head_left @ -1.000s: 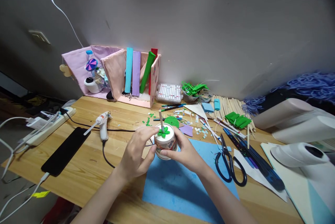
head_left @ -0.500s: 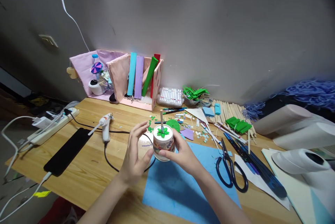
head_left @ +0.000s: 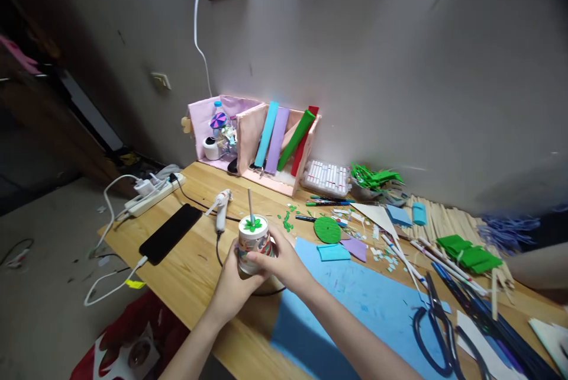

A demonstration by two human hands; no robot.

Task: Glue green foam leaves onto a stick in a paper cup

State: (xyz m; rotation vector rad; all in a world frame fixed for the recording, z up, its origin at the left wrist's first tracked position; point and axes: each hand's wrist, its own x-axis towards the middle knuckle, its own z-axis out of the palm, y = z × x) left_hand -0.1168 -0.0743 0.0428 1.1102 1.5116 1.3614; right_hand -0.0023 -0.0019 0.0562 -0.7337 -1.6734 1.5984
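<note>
Between both hands is a paper cup with a patterned side. Its white top faces up and carries a green leaf-shaped ring around an upright thin stick. My left hand wraps the cup's left and lower side. My right hand grips it from the right, thumb across the front. A white glue gun stands on the table just beyond, to the left. The blue sheet lies to the right, with a turquoise piece and a green corrugated disc near its far edge.
Black scissors lie at the right beside pens and wooden sticks. A phone and a power strip are at the left. Pink box shelves, a marker case and paper scraps sit farther back. A black cable runs behind the cup.
The view has turned left, so the table things appear farther right. My left hand has closed onto the cup, which has moved left off the blue sheet's edge. The turquoise piece now shows.
</note>
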